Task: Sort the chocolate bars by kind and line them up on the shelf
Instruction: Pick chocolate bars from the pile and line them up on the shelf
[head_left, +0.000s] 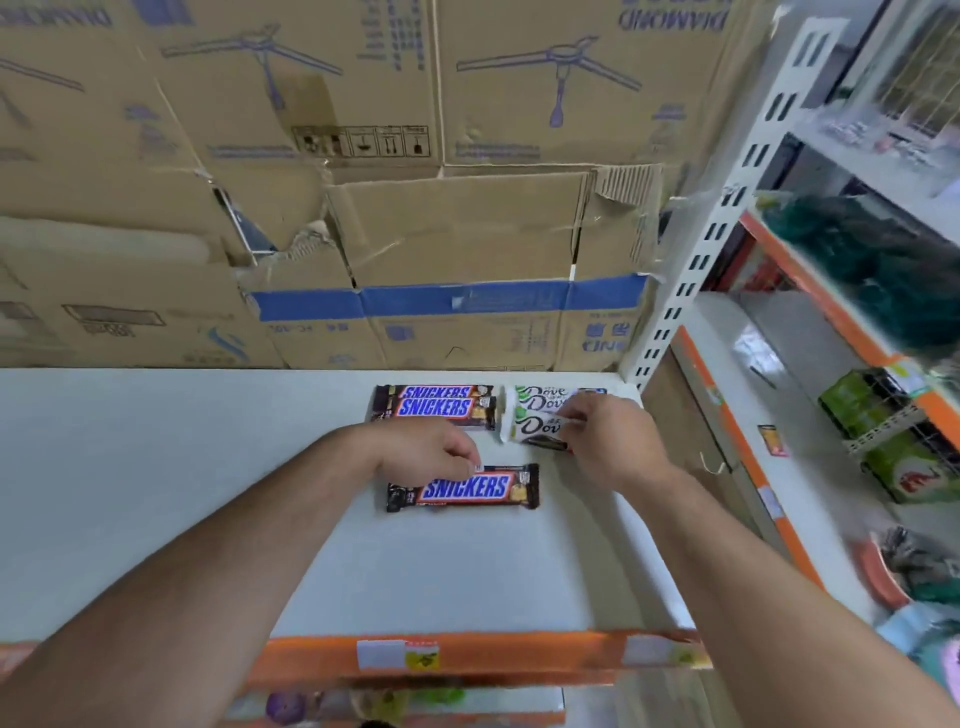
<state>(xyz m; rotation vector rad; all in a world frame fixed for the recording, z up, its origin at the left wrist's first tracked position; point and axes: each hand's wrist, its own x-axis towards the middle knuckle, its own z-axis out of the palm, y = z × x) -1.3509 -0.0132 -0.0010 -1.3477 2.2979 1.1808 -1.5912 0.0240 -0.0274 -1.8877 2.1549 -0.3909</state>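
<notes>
Back wall = cardboard boxes (457, 228). White shelf (156, 467), all bars in far right corner. Snickers pair (436, 405) overlapped at back, Dove bars (540, 400) just beside on right. loose Snickers (467, 488) nearer me, apart from the rest. My left hand (426, 452) curls onto its top edge, pinching or just touching, can't tell. My right hand (608, 441) grasps end of front Dove bar (535, 427). Tip imo: slide loose one straight back, logo parallel, snug against pair, don't bump Dove.

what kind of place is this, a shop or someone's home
Probably a small shop: slotted metal shelving with an orange price-label strip, stacked cardboard cartons behind, and Snickers bars and Dove bars laid out on the shelf.
</notes>
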